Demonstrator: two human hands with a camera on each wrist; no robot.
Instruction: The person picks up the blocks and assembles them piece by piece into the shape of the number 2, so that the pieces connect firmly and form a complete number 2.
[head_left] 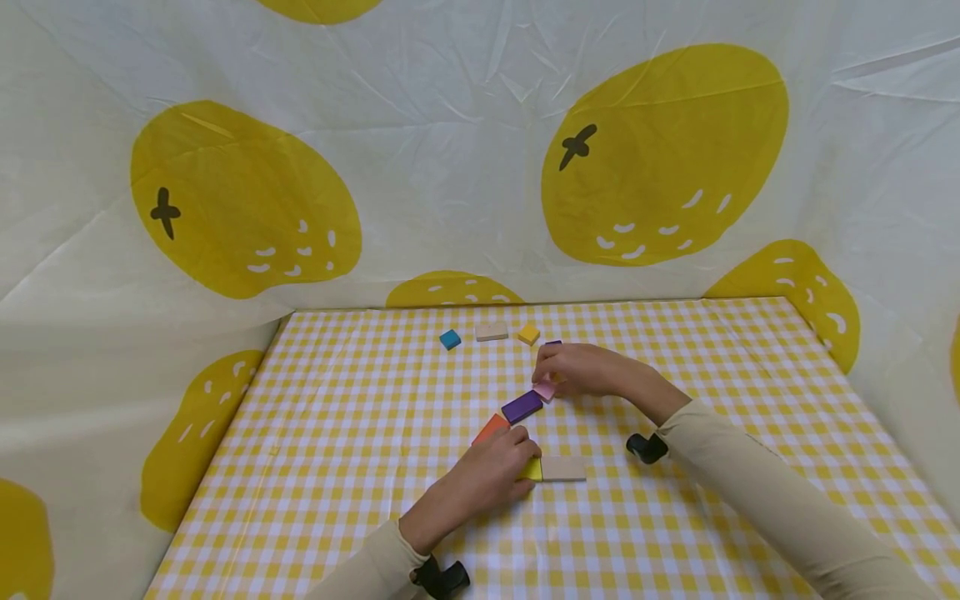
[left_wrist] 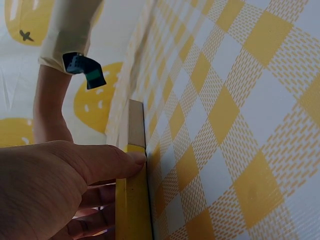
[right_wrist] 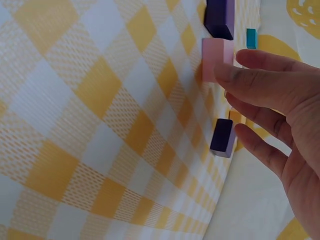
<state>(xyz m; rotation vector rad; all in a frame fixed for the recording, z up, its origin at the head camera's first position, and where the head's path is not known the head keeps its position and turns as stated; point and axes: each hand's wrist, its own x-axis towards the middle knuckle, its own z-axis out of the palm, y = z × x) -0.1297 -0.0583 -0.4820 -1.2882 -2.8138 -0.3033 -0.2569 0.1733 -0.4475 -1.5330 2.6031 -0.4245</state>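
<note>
My left hand (head_left: 491,471) holds a yellow block (left_wrist: 134,200), thumb on its near side and the other fingers behind it. A plain wooden block (head_left: 563,468) lies end to end with the yellow one. An orange block (head_left: 490,428) lies just beyond the left hand, partly covered by it. My right hand (head_left: 581,369) has thumb and index finger at a pink block (right_wrist: 212,60), the thumb overlapping its face. Corner to corner with the pink block is a long purple block (head_left: 522,407). The right hand's other fingers are spread above the cloth.
Toward the back of the checked tablecloth (head_left: 360,417) lie a blue block (head_left: 450,339), another plain wooden block (head_left: 492,332) and an orange-yellow block (head_left: 528,334). A dark purple block (right_wrist: 222,137) sits beyond the right hand. A fruit-print cloth (head_left: 450,167) hangs behind the table.
</note>
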